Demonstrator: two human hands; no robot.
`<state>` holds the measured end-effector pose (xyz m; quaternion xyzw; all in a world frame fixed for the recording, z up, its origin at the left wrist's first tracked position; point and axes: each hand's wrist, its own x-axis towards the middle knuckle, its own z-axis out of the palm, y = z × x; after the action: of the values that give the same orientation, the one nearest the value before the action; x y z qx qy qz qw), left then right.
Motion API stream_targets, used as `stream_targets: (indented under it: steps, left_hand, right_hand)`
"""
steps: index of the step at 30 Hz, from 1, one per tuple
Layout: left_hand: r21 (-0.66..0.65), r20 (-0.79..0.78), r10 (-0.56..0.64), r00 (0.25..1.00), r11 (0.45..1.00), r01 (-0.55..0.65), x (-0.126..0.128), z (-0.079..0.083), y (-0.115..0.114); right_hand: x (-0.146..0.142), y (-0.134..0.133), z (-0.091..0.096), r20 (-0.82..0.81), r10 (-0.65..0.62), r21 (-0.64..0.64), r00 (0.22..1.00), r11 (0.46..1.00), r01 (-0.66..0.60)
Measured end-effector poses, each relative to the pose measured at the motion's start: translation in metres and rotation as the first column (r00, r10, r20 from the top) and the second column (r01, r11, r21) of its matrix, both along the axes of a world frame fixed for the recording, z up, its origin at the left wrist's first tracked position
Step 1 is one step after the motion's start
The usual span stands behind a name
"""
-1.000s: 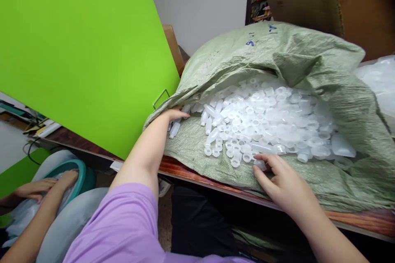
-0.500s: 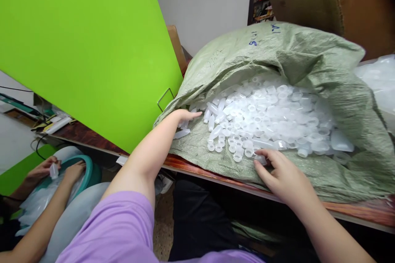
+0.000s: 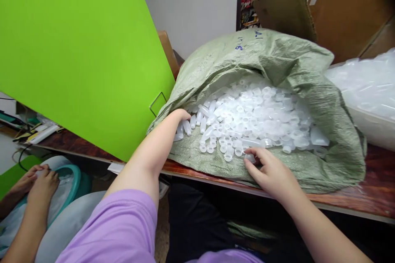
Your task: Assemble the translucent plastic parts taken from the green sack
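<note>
Your right hand (image 3: 273, 172) pinches a translucent piece (image 3: 250, 158) on the sack (image 3: 212, 166), lower right of centre; I cannot tell whether your left hand (image 3: 181, 114), centre left, grips anything. The piece looks light and slippery: hold its sides.

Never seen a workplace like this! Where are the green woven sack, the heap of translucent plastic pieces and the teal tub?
Green woven sack (image 3: 212, 62): head view, on its upper side.
Heap of translucent plastic pieces (image 3: 262, 115): head view, mid-heap.
Teal tub (image 3: 76, 183): head view, on its right-hand rim.
</note>
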<state>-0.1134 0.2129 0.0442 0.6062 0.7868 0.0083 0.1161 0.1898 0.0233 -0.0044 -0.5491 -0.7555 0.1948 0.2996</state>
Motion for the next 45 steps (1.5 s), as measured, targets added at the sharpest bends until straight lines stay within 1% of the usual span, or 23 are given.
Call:
stream_targets:
  steps: [2, 5, 8, 11, 14, 16, 18, 20, 21, 23, 24, 26, 27, 29, 31, 33, 34, 36, 38, 39, 40, 43, 45]
  left_hand:
    - [-0.036, -0.003, 0.061, 0.998, 0.997, -0.061, -0.001, 0.0, -0.003]
    - [-0.045, 0.019, 0.129, 0.991, 0.991, -0.128, -0.001, 0.001, -0.007]
    - [-0.009, 0.079, 0.178, 0.981, 0.984, -0.178, 0.001, 0.004, -0.007]
    - [0.053, 0.177, 0.205, 0.963, 0.975, -0.217, 0.002, 0.011, -0.009]
    - [0.097, 0.314, 0.198, 0.928, 0.966, -0.239, 0.002, 0.022, -0.015]
    - [0.108, 0.416, 0.173, 0.893, 0.965, -0.238, 0.003, 0.032, -0.025]
    - [0.116, 0.506, 0.129, 0.853, 0.97, -0.215, 0.006, 0.043, -0.041]
    - [0.14, 0.598, 0.056, 0.799, 0.975, -0.173, 0.013, 0.053, -0.064]
    - [0.161, 0.654, 0.004, 0.756, 0.976, -0.144, 0.018, 0.057, -0.077]
    - [0.212, 0.836, -0.123, 0.535, 0.971, -0.107, 0.031, 0.062, -0.108]
    - [0.227, 0.893, -0.154, 0.423, 0.965, -0.129, 0.04, 0.062, -0.124]
    - [0.207, 0.959, -0.165, 0.229, 0.963, -0.171, 0.061, 0.057, -0.157]
    - [0.168, 0.98, -0.146, 0.134, 0.971, -0.172, 0.073, 0.053, -0.173]
    - [0.041, 0.994, -0.059, -0.093, 0.983, -0.179, 0.096, 0.04, -0.2]
    - [-0.111, 0.948, 0.048, -0.316, 0.976, -0.185, 0.116, 0.026, -0.22]
    - [-0.238, 0.869, 0.103, -0.484, 0.945, -0.225, 0.13, 0.013, -0.233]
    - [-0.291, 0.833, 0.114, -0.541, 0.923, -0.253, 0.135, 0.008, -0.238]
    - [-0.374, 0.783, 0.132, -0.608, 0.881, -0.29, 0.141, -0.001, -0.245]
    - [-0.424, 0.755, 0.164, -0.636, 0.861, -0.282, 0.145, -0.007, -0.251]
    - [-0.435, 0.744, 0.177, -0.644, 0.86, -0.267, 0.146, -0.009, -0.255]
    - [-0.444, 0.736, 0.189, -0.65, 0.859, -0.253, 0.147, -0.011, -0.258]
    - [-0.46, 0.725, 0.222, -0.652, 0.861, -0.218, 0.149, -0.018, -0.269]
    - [-0.437, 0.757, 0.256, -0.601, 0.882, -0.175, 0.147, -0.021, -0.275]
  right_hand:
    - [0.0, 0.0, 0.001, 0.002, 0.002, 0.002, 1.0, 1.0, -0.002]
    - [-0.001, -0.001, 0.003, 0.005, -0.004, -0.013, 1.0, 1.0, 0.004]
    - [-0.001, -0.001, 0.004, -0.001, -0.009, -0.019, 1.0, 1.0, 0.009]
    - [0.0, -0.001, 0.002, -0.019, -0.02, -0.01, 1.0, 1.0, 0.02]
    - [0.001, 0.0, -0.002, -0.057, -0.034, 0.0, 0.998, 0.999, 0.034]
    - [0.002, 0.001, -0.005, -0.111, -0.039, 0.039, 0.993, 0.998, 0.043]
    - [0.004, 0.001, -0.007, -0.174, -0.047, 0.083, 0.984, 0.995, 0.062]
    - [0.004, 0.001, -0.008, -0.233, -0.046, 0.109, 0.971, 0.991, 0.073]
    - [0.004, 0.001, -0.009, -0.264, -0.044, 0.117, 0.964, 0.99, 0.077]
    - [0.002, -0.002, -0.008, -0.351, -0.041, 0.137, 0.936, 0.986, 0.094]
    - [0.0, -0.006, -0.006, -0.404, -0.039, 0.145, 0.914, 0.984, 0.106]
    - [-0.007, -0.016, -0.001, -0.496, -0.022, 0.158, 0.868, 0.981, 0.116]
    - [-0.011, -0.023, 0.002, -0.524, 0.003, 0.175, 0.852, 0.979, 0.105]
    - [-0.018, -0.037, 0.011, -0.534, 0.099, 0.25, 0.84, 0.967, 0.045]
    - [-0.022, -0.05, 0.019, -0.491, 0.214, 0.327, 0.844, 0.944, -0.049]
    - [-0.021, -0.059, 0.023, -0.414, 0.301, 0.361, 0.859, 0.921, -0.149]
    - [-0.018, -0.062, 0.022, -0.352, 0.338, 0.373, 0.873, 0.906, -0.2]
    - [-0.007, -0.067, 0.016, -0.178, 0.428, 0.414, 0.886, 0.849, -0.327]
    - [0.005, -0.071, 0.006, -0.021, 0.489, 0.437, 0.872, 0.789, -0.432]
    - [0.01, -0.073, 0.001, 0.016, 0.498, 0.438, 0.867, 0.776, -0.453]
    - [0.014, -0.075, -0.005, 0.019, 0.491, 0.433, 0.871, 0.781, -0.449]
    - [0.019, -0.082, -0.019, -0.069, 0.449, 0.397, 0.891, 0.831, -0.389]
    - [0.02, -0.088, -0.024, -0.129, 0.425, 0.363, 0.896, 0.861, -0.356]
